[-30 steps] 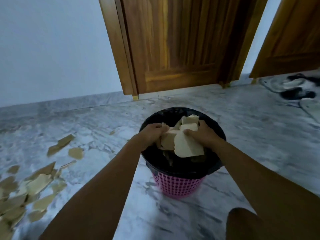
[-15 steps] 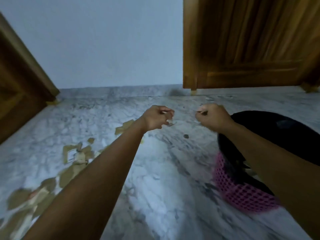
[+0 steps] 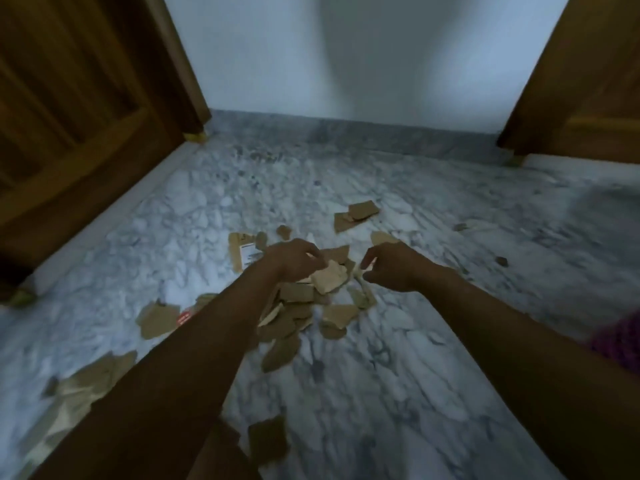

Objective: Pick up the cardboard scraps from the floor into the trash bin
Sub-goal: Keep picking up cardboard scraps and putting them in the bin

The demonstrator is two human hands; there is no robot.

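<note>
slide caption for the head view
Left hand and right hand reach for cardboard scraps on marble floor, pink bin at right edge.

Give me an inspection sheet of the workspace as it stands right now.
Surface: grey-white marble floor.
Job's things: cardboard scraps piled mid-floor, more strewn toward the lower left; of the trash bin only a pink edge shows at the right margin.
Clutter: small dark bit on the floor, right of the pile.
Grippers: left hand and right hand over the pile, fingers curled; whether either holds a scrap is unclear.
Cables: nothing seen.
Surroundings: left wooden door, right wooden door, pale wall between.
</note>
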